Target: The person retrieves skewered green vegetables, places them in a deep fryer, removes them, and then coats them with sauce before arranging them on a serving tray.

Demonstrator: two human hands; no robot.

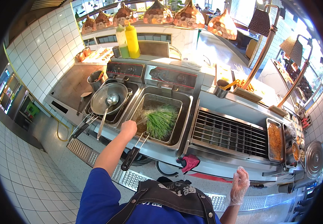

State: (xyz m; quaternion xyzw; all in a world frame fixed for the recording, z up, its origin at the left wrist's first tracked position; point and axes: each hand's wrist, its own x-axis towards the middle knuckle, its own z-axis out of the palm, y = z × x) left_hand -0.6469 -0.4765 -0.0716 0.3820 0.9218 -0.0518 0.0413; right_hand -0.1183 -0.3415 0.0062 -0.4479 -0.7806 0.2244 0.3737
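Note:
My left hand (129, 128), bare, is closed around what look like the ends of thin skewers (142, 119). These lead to a bunch of long green stalks, seemingly chives (159, 123), lying in bubbling oil in a wire fryer basket (139, 104). The basket sits in the right-hand well of a deep fryer (188, 123). Its black handle (130, 159) sticks out towards me, below my left hand and apart from it. My right hand (240, 180) wears a clear plastic glove. It is raised off to the right, in front of the grill, with nothing visible in it.
A strainer bowl (101, 93) with a steel ladle (112, 99) rests over the left well. A flat griddle (71, 81) lies farther left. Right of the fryer are a barred grill (228, 131) and a tray of reddish seasoning (275, 140). A pink cloth (190, 163) hangs at the front edge.

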